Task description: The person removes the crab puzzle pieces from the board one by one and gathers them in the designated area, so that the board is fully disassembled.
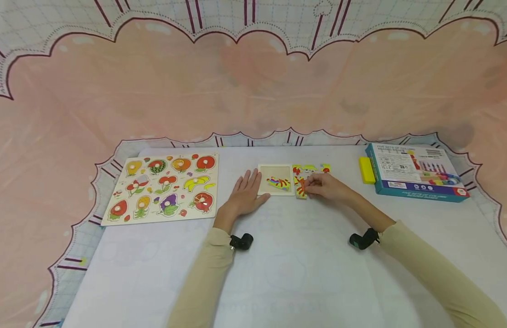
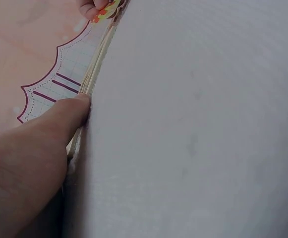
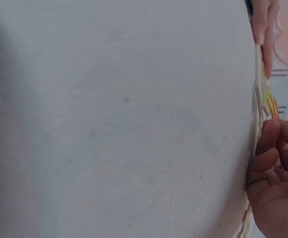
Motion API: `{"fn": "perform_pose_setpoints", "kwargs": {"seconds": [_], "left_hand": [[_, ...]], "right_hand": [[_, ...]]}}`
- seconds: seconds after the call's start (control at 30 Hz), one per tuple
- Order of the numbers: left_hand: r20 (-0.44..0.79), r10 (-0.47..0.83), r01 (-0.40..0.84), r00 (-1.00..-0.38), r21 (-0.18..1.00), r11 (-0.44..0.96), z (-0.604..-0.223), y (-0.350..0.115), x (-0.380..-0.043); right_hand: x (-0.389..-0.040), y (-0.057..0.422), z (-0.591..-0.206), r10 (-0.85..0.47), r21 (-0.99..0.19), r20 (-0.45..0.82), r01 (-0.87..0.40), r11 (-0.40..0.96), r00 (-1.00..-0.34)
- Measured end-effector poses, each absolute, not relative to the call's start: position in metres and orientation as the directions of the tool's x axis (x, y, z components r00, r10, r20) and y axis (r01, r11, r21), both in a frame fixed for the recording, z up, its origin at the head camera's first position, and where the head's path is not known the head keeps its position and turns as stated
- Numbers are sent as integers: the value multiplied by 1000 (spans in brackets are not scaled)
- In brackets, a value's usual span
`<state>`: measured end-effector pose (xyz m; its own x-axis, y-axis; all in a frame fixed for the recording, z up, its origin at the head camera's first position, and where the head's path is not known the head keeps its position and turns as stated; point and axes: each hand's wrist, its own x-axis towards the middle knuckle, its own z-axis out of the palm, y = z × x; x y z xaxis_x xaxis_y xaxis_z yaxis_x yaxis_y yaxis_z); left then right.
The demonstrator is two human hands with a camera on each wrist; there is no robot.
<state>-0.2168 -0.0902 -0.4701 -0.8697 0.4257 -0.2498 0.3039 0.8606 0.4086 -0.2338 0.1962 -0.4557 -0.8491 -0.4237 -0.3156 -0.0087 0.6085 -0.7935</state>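
A small square wooden puzzle tray (image 1: 273, 167) lies in the middle of the table, with a loose, colourful printed puzzle piece (image 1: 279, 183) in it. My left hand (image 1: 244, 196) lies with straight fingers along the tray's left side, its thumb at the near edge. Just right of the tray, my right hand (image 1: 322, 186) pinches a yellow-and-orange puzzle piece (image 1: 300, 187) between thumb and fingers. That piece (image 3: 271, 103) pokes out past the fingertips in the right wrist view. More printed puzzle pieces (image 1: 309, 168) lie behind the right hand, partly hidden by it.
A large fruit puzzle board (image 1: 183, 187) lies left of my left hand. At the right are a yellow block (image 1: 366, 170) and a blue-edged cardboard box (image 1: 417, 173) lying flat. White covering spreads over the table (image 1: 294, 264), with a patterned cloth (image 1: 245, 100) beyond.
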Motion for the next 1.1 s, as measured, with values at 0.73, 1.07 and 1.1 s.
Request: {"fn": "perform_pose_setpoints", "kwargs": {"seconds": [0.73, 1.07, 1.1], "left_hand": [[-245, 423, 299, -872, 417, 858, -469, -90, -214], [-247, 422, 295, -872, 421, 858, -466, -90, -214], [-248, 422, 295, -872, 422, 857, -466, -90, -214]], "right_hand": [[-229, 182, -454, -473, -630, -170, -274, 727, -865], [-228, 176, -446, -468, -549, -189, -303, 779, -863], [-228, 175, -445, -460, -556, -183, -294, 777, -869]]}}
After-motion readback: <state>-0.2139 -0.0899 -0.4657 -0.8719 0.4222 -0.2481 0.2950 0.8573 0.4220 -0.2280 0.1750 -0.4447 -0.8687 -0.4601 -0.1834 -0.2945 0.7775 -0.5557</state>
